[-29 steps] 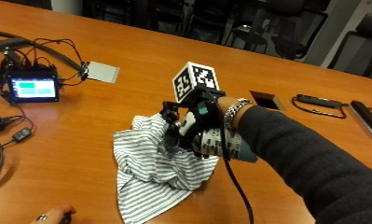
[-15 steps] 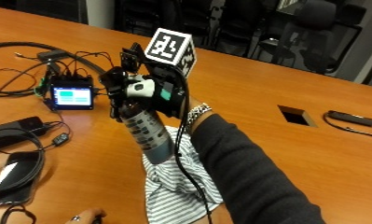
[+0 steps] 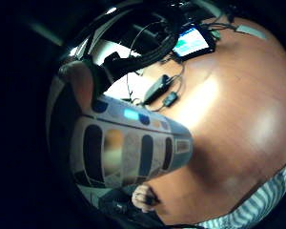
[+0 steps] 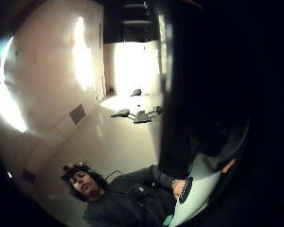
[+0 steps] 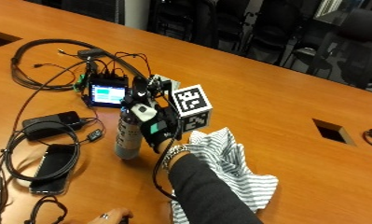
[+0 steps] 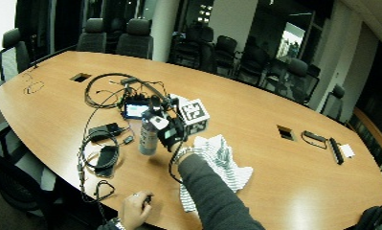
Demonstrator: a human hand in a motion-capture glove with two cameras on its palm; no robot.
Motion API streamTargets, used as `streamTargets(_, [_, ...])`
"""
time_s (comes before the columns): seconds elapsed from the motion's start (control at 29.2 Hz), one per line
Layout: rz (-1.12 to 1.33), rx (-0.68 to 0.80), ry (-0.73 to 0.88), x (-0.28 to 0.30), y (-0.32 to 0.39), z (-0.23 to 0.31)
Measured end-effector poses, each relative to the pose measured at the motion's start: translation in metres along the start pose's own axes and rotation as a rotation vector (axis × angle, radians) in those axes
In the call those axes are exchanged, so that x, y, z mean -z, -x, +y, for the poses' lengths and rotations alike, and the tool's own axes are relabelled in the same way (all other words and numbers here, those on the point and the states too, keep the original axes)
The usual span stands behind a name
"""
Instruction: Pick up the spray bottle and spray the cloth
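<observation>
Outside view: my gloved right hand (image 5: pixel 155 127) grips the spray bottle (image 5: pixel 128 135), frame centre-left. Striped cloth (image 5: pixel 232 175) lies lower right of it on the table (image 5: pixel 279 102).

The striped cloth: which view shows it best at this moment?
The outside view: the striped cloth lies crumpled beside the sleeve, mostly unhidden. The wide outside view shows it smaller; the little finger palm view catches only an edge; the thumb view shows none.

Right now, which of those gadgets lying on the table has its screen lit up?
The small monitor among the cables beyond the spray bottle: its screen glows blue-green. The phone lying flat nearer the table edge is dark.
</observation>
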State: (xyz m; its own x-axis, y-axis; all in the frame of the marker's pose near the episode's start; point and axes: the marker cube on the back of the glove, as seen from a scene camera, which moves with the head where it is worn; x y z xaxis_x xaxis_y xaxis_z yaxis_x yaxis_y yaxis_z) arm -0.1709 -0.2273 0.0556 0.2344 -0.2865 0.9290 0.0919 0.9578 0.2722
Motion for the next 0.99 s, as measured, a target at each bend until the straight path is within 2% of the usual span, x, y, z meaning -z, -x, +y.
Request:
streamTargets(0.21, [0.131, 0.030, -0.155, 0.015, -0.021, 0.025])
streamTargets(0.34, [0.176, 0.013, -0.235, 0.034, -0.022, 0.023])
streamTargets(0.58, [0.272, 0.020, -0.189, 0.031, -0.006, -0.004])
streamTargets(0.72, [0.330, -0.058, -0.102, 0.025, -0.011, -0.010])
streamTargets(0.86, [0.446, -0.179, 0.058, 0.021, -0.030, 0.014])
streamTargets(0.99, [0.543, -0.208, 0.067, 0.034, -0.026, 0.056])
